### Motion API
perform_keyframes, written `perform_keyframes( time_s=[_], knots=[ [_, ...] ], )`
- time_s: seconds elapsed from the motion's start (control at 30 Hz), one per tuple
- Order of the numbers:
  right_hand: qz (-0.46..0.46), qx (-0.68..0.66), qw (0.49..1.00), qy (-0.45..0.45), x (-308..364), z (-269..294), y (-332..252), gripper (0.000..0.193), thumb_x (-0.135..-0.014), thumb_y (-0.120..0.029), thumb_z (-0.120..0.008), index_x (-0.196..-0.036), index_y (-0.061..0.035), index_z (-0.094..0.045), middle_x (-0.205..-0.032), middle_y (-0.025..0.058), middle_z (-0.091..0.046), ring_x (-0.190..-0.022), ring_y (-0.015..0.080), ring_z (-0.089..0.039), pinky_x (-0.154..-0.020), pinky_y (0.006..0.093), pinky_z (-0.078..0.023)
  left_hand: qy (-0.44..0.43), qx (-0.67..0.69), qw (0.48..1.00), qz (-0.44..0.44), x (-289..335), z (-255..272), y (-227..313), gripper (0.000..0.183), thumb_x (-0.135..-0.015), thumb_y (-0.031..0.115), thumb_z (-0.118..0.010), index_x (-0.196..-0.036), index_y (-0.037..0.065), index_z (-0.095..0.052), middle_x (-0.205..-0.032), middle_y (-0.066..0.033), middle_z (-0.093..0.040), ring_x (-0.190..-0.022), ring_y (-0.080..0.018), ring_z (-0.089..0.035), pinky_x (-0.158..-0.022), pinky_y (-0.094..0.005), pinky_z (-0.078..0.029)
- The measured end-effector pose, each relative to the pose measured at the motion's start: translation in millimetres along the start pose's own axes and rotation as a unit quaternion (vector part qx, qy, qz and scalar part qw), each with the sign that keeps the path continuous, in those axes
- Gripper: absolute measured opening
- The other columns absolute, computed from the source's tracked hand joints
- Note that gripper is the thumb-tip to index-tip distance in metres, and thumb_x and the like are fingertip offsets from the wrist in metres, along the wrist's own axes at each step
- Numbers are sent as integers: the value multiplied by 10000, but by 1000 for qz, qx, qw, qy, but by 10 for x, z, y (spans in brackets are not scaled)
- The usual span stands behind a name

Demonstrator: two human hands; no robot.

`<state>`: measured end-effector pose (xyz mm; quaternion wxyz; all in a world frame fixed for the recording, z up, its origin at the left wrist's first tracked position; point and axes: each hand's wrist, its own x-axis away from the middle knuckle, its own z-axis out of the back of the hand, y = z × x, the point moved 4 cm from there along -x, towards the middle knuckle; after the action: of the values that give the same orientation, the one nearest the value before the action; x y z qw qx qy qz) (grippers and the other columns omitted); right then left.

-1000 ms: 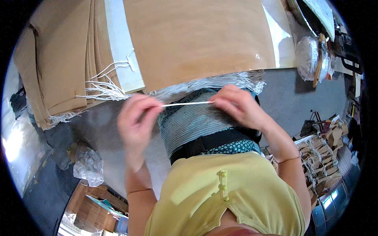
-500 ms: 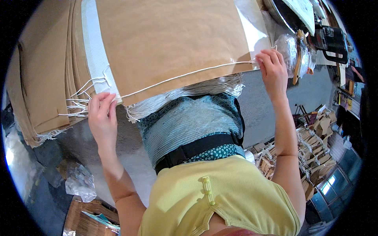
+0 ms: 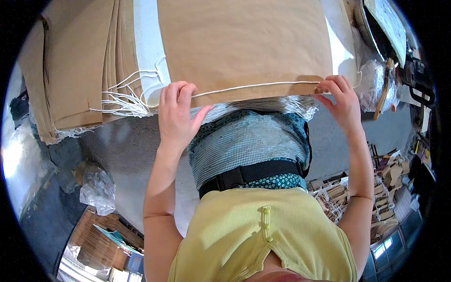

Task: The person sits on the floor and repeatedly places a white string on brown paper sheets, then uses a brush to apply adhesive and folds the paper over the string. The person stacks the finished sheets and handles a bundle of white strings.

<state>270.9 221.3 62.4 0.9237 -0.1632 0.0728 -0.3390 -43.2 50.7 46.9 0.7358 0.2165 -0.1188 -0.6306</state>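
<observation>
Cord (image 3: 256, 86) lies along the kraft-paper sheet's (image 3: 244, 42) near edge, between the left hand (image 3: 177, 115), thumb wide, and the right hand (image 3: 342, 103), fingers narrow, grip unclear. Beyond the sheet's right side, a black container's (image 3: 419, 75) marking is illegible.

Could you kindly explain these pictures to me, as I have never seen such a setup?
There is no machine here: a person works with two bare hands. Every picture comes from the left of two fisheye cameras worn on the head, looking down, so straight edges bend near the rim. A brown sheet lies in front of the person, with layered brown paper to its left. A white cord runs along the sheet's near edge between the left hand and the right hand. It reaches the right fingertips; the left thumb stands apart from its fingers, and how firmly either hand holds the cord is unclear.
</observation>
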Motion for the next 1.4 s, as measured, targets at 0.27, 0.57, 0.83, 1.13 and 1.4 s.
perform_keyframes(
  time_s=[0.27,0.57,0.83,1.13,1.4],
  knots=[
    [-58,-71,996,18,-88,-13,92,94,-896,-101,-653,-957,-53,-600,-944,107,-590,-866,322,-612,-733,406,-510,3,23,1000,-15,-47,37,14,386,-735,200,-808,-1009,51,-581,-1018,-100,-552,-939,-308,-541,-817,-398,-450],
    [-93,20,993,73,-179,-342,239,131,-937,-143,-615,-1010,-54,-553,-947,142,-588,-882,367,-597,-737,440,-504,41,-35,999,7,-134,-141,-73,135,-856,126,-690,-861,46,-580,-863,-101,-525,-816,-295,-516,-733,-405,-436],
    [-68,31,987,142,-151,-447,252,138,-939,-138,-611,-1008,-42,-541,-961,159,-572,-903,382,-580,-750,452,-499,80,-81,992,-50,-185,-432,386,382,-833,53,-654,-1203,147,-630,-1278,-88,-547,-1245,-306,-506,-1056,-449,-416],
    [-61,133,983,109,-143,-607,-304,291,-881,-145,-528,-1168,-133,-580,-1397,83,-495,-1365,302,-409,-1093,476,-316,-39,-136,986,-92,0,-544,379,705,-803,168,-709,-1454,283,-464,-1573,-30,-334,-1439,-361,-301,-1166,-493,-304],
    [4,40,999,36,58,-575,-379,604,-920,-296,-615,-1456,-82,-435,-1524,91,-413,-1423,258,-368,-1183,409,-281,-96,-70,992,-29,110,-183,224,762,-755,76,-735,-1456,199,-463,-1570,-91,-331,-1435,-383,-301,-1177,-465,-289]
  ],
)
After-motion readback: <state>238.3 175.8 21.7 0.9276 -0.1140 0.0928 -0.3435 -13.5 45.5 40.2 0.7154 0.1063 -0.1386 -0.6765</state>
